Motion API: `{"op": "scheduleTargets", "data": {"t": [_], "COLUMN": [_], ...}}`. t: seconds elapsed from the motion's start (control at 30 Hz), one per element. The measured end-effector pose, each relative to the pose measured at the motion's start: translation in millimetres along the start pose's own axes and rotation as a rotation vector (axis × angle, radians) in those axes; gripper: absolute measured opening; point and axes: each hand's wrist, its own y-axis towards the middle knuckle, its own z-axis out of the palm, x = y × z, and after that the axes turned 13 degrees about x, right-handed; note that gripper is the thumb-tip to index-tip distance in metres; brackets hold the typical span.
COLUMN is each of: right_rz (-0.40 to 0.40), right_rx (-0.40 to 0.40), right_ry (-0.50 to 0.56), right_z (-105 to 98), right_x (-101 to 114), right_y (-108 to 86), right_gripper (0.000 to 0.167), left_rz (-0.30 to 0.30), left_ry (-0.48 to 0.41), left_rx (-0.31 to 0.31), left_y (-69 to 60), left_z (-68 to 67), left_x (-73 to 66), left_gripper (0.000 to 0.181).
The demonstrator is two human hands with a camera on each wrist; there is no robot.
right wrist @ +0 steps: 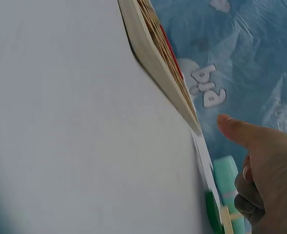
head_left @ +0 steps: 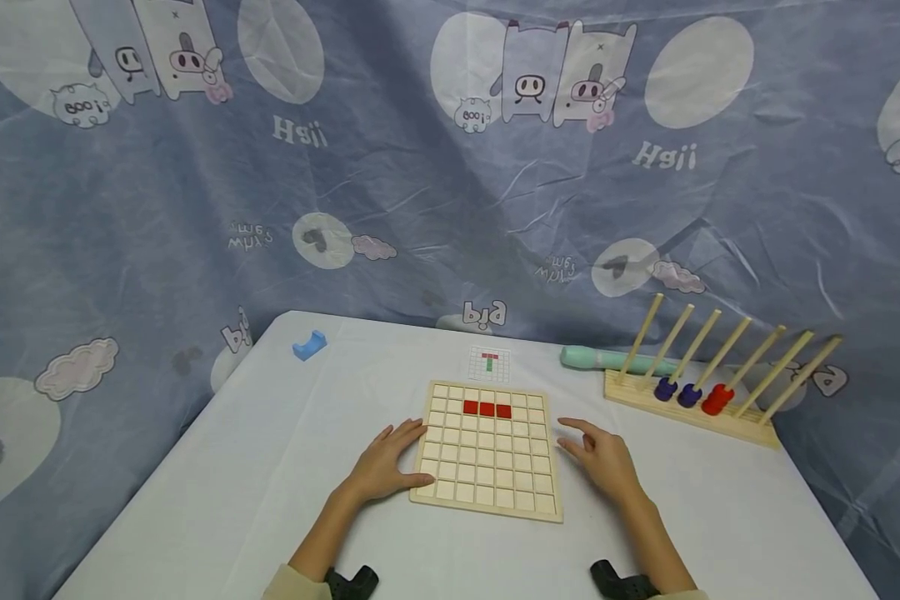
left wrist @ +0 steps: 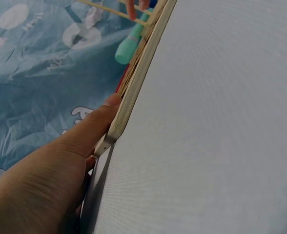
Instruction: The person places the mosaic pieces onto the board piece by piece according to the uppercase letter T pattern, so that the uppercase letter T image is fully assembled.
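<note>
Between both hands (head_left: 385, 461) (head_left: 606, 463): gridded board (head_left: 486, 457)

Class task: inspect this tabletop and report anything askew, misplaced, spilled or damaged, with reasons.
Nothing visibly spilled or damaged. The peg rack looks mildly askew: it slants near the right edge of the table, out of line with the grid board. A blue block also seems stray, lying alone toward the far left corner.
</note>
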Motion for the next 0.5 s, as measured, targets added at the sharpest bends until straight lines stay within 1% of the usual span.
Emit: {"op": "scheduleTargets", "data": {"t": [0.13, 0.37, 0.5], "right_rz": [0.023, 0.157, 0.211], "right_rx": [-0.012, 0.006, 0.013], "right_ry": [-0.039, -0.08, -0.096], "right_z": [-14.0, -32.4, -37.8], "right_x": [-16.6, -44.6, -55.8], "right_y": [-14.9, -39.3, -49.7], "right_gripper": [0.033, 0.036, 0.038], "left_rz": [0.0, -0.005, -0.002], "left_ry": [0.0, 0.004, 0.0], "left_rx": [0.001, 0.005, 0.005], "left_y": [-0.4, -0.5, -0.4], "left_z": [-1.0, -0.8, -0.2], "left_x": [-0.8, -1.0, -0.8], "left_gripper": [0.088, 0.088, 0.088]}}
